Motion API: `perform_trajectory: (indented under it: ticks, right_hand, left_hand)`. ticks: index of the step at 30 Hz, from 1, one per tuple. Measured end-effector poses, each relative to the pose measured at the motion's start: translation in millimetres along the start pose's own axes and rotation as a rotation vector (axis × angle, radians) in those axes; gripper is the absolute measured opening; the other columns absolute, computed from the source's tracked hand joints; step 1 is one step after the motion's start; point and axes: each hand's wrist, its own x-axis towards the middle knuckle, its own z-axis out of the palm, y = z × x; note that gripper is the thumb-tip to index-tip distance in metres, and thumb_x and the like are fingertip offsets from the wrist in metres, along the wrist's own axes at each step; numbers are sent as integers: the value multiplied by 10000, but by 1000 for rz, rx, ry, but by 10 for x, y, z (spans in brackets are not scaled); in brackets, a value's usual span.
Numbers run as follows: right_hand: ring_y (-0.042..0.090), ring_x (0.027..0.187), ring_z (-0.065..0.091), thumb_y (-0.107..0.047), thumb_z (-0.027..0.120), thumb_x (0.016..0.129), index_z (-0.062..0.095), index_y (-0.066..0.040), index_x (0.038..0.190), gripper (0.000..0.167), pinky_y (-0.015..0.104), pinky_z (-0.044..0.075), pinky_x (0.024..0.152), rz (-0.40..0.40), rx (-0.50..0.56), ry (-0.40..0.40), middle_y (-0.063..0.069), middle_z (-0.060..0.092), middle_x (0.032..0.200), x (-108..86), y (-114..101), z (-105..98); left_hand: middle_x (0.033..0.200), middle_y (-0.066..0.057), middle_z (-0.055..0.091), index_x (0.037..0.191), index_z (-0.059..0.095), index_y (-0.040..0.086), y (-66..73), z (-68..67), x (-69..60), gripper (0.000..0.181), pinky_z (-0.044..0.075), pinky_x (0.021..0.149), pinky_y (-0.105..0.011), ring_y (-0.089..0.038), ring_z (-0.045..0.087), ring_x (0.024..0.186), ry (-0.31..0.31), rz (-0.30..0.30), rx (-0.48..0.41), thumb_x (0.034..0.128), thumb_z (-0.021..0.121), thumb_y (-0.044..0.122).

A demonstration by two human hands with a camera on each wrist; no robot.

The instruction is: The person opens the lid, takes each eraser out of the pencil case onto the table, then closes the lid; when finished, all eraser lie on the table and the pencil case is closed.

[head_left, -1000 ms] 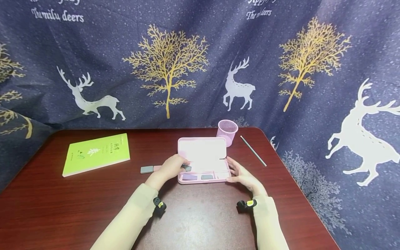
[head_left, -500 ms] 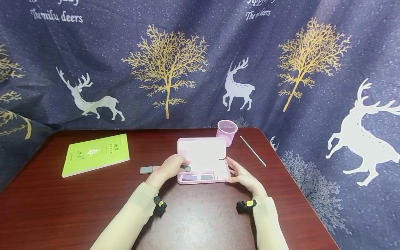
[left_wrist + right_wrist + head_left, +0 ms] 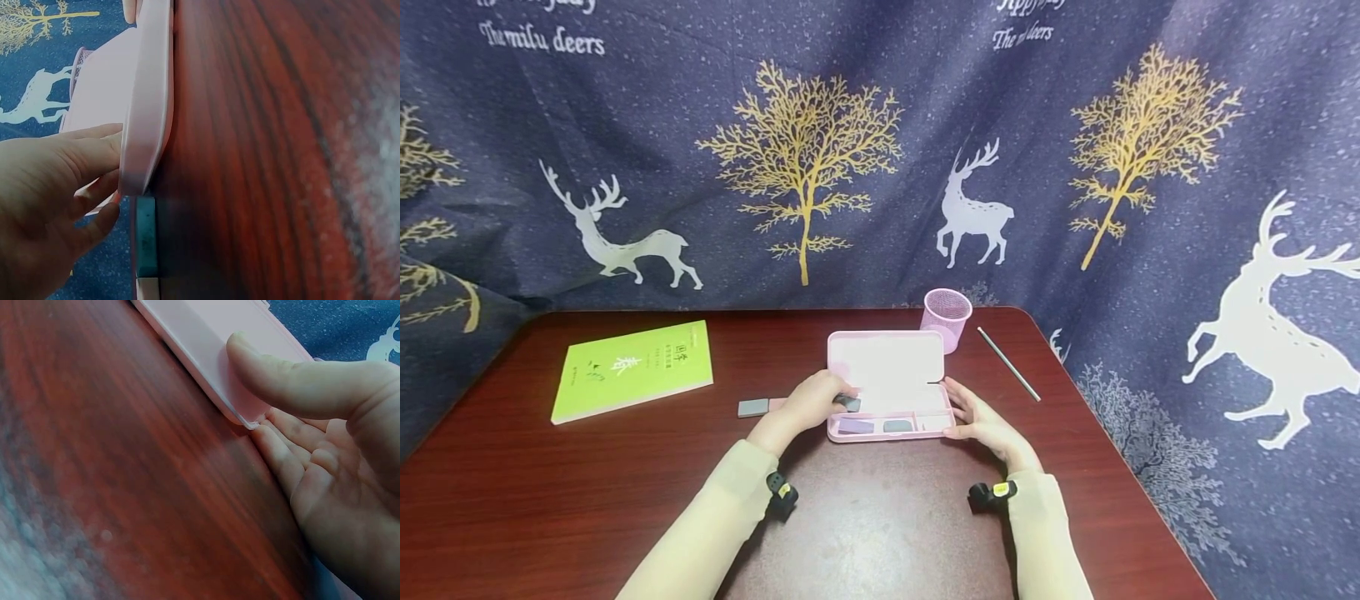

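Observation:
An open pink pencil case (image 3: 886,358) lies on the table with its lid tipped back. My left hand (image 3: 808,402) grips its left end, also seen in the left wrist view, where the fingers (image 3: 94,153) reach over the wall. A dark grey block (image 3: 848,403) shows by those fingertips; whether they touch it, I cannot tell. At the right end my right hand (image 3: 985,423) holds the case, thumb (image 3: 275,375) on top and fingers beside the corner. A purple block (image 3: 855,426) and a grey-green block (image 3: 897,426) lie in the front compartments.
Left of the case, a grey block (image 3: 752,407) and a pink block (image 3: 777,404) lie end to end, partly behind my left hand. A green book (image 3: 632,369) rests farther left. Behind stand a pink mesh pen cup (image 3: 945,321) and, to its right, a thin pencil (image 3: 1009,363).

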Motion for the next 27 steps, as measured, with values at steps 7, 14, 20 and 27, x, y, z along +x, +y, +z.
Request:
perform_trajectory:
  ticks: [7, 14, 20, 27]
  right_hand:
    - [490, 1449, 180, 56, 673, 833, 48, 35, 1545, 948, 538, 231, 1150, -2, 5, -1, 284, 67, 1605, 6, 1, 11]
    - [494, 1447, 181, 54, 680, 831, 51, 43, 1542, 949, 547, 235, 1148, -11, -10, -1, 295, 75, 1600, 8, 7, 6]
    - [489, 1449, 177, 52, 677, 832, 48, 45, 1542, 949, 518, 237, 1156, -13, -6, -4, 297, 73, 1599, 6, 11, -5]
    - [460, 1460, 187, 32, 691, 829, 56, 15, 1552, 962, 270, 351, 1127, 13, -8, 2, 269, 86, 1610, 1, 10, -6]
  left_hand:
    - [1008, -53, 757, 1127, 742, 77, -33, -6, -5, 330, 548, 800, -325, -162, 682, 894, 10, 45, -38, 800, 778, 68]
    - [1050, -53, 749, 1124, 740, 71, -8, -55, -23, 314, 542, 861, -354, -192, 681, 965, 12, 9, -83, 813, 777, 98]
    - [1080, -75, 722, 1126, 730, 62, -3, -76, -52, 300, 528, 917, -388, -234, 654, 1033, 24, -20, -104, 830, 764, 98]
    - [1041, -80, 710, 1095, 732, 49, -27, -83, -102, 278, 536, 886, -384, -232, 646, 987, 61, 14, -111, 823, 770, 91]
